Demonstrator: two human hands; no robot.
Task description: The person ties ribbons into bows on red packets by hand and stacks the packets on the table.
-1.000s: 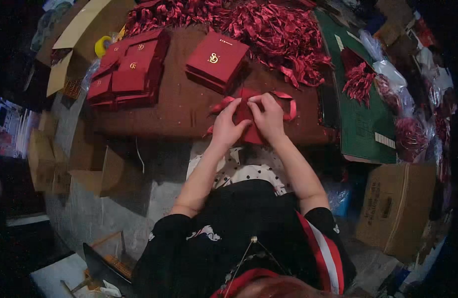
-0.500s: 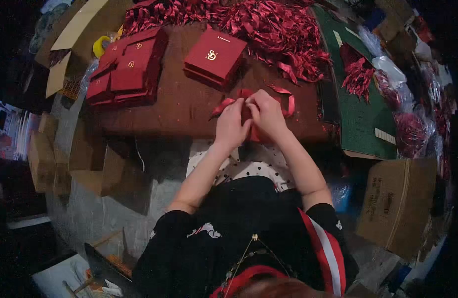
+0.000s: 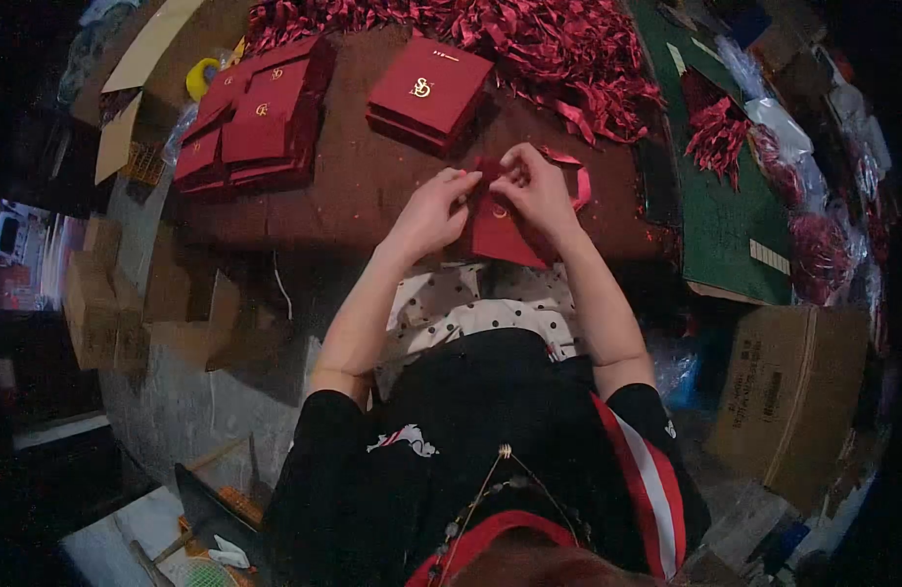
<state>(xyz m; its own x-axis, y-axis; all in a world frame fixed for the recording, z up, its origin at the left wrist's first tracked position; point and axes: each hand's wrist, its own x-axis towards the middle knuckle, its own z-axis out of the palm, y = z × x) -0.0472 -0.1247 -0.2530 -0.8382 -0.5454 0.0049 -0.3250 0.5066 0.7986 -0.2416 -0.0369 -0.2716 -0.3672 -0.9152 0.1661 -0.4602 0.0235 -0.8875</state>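
A small red pouch [image 3: 509, 235] with a gold mark lies at the table's near edge, partly under my right hand. My left hand [image 3: 436, 210] is at the pouch's upper left, thumb and fingers pinched together; a small bit of red shows at the fingertips. My right hand [image 3: 537, 191] is over the pouch's upper right, its fingers bent in a pinch at the top edge. A shiny red ribbon [image 3: 583, 184] loops out past my right hand. The fingers hide exactly how the ribbon meets the pouch.
Beyond my hands stands a stack of red pouches [image 3: 431, 90] with gold lettering. More piled pouches [image 3: 275, 117] sit at the left. A heap of red ribbons [image 3: 568, 68] covers the back. At the right are a green board [image 3: 730, 230] and a cardboard box [image 3: 788, 401].
My hands have moved slightly apart, uncovering more of the pouch between them. The ribbon end that stuck out by my left hand no longer shows. The view has shifted a little.
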